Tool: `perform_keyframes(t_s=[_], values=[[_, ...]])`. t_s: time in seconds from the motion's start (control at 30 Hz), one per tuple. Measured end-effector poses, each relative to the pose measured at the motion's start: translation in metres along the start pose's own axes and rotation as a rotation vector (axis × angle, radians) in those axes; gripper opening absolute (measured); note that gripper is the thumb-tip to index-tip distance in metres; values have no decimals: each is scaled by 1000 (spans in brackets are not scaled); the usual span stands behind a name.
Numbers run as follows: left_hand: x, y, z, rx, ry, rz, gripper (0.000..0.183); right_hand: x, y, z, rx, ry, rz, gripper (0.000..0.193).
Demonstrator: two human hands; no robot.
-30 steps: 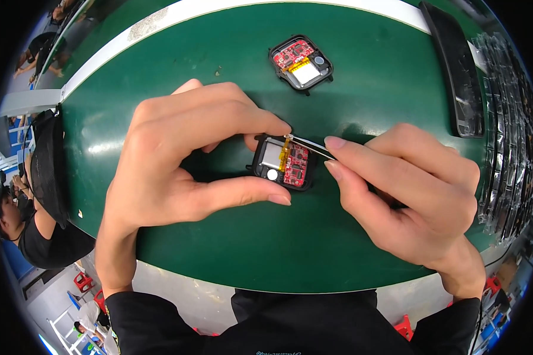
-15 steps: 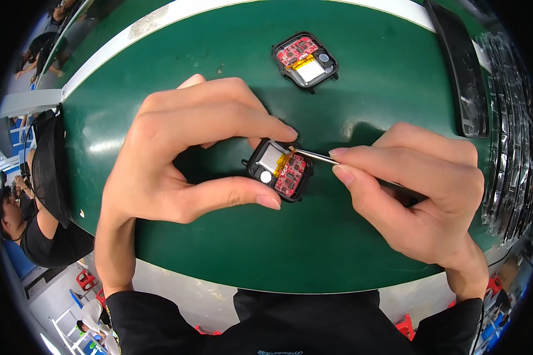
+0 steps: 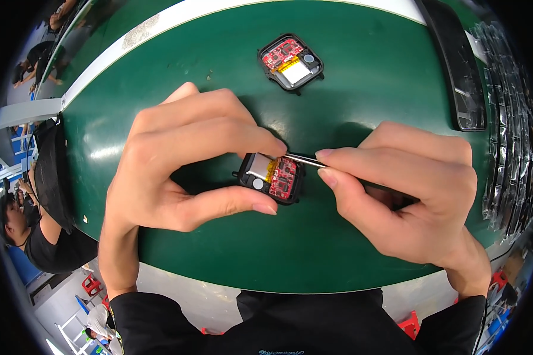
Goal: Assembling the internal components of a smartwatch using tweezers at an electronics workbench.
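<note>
My left hand grips a small black square device case between thumb and forefinger, just over the green table. Inside the open case lie a red circuit board, a silver battery pouch and a strip of yellow tape between them. A round pale disc sits beside the battery. Pinched in my right hand are thin metal tweezers, whose tips reach the case's upper edge by my left fingertip. What the tips touch is too small to tell.
A second similar open case lies farther back on the green table. At the right are a long black tray and stacked clear plastic trays. Another person sits beyond the table's left edge.
The held case and the tweezer tips have shifted slightly left and down in the picture. The far case also appears farther left, so the view has moved a little. Both grips persist.
</note>
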State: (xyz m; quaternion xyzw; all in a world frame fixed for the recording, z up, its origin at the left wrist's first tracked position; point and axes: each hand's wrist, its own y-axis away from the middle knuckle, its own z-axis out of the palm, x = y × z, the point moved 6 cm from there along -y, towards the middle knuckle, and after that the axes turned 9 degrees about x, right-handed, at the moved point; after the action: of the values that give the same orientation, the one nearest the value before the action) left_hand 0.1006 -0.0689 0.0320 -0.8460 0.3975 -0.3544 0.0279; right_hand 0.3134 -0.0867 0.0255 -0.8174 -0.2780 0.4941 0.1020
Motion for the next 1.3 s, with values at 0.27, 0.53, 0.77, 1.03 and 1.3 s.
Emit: perform_keyframes(t_s=[0.27, 0.53, 0.77, 1.03, 1.3], values=[[2, -1, 0, -5, 11, -31, 60, 1, 9, 3, 47, 19, -148, 21], [2, 0, 0, 16, 30, -45, 61, -1, 7, 2, 67, -4, -88, 21], [0, 0, 0, 0, 31, -55, 61, -1, 5, -1, 38, -23, -89, 18], [4, -4, -4, 33, -12, -29, 55, 2, -9, -18, 114, -44, 30, 18], [8, 7, 8, 63, 109, 9, 46, 7, -6, -37, 293, 41, 51, 17]])
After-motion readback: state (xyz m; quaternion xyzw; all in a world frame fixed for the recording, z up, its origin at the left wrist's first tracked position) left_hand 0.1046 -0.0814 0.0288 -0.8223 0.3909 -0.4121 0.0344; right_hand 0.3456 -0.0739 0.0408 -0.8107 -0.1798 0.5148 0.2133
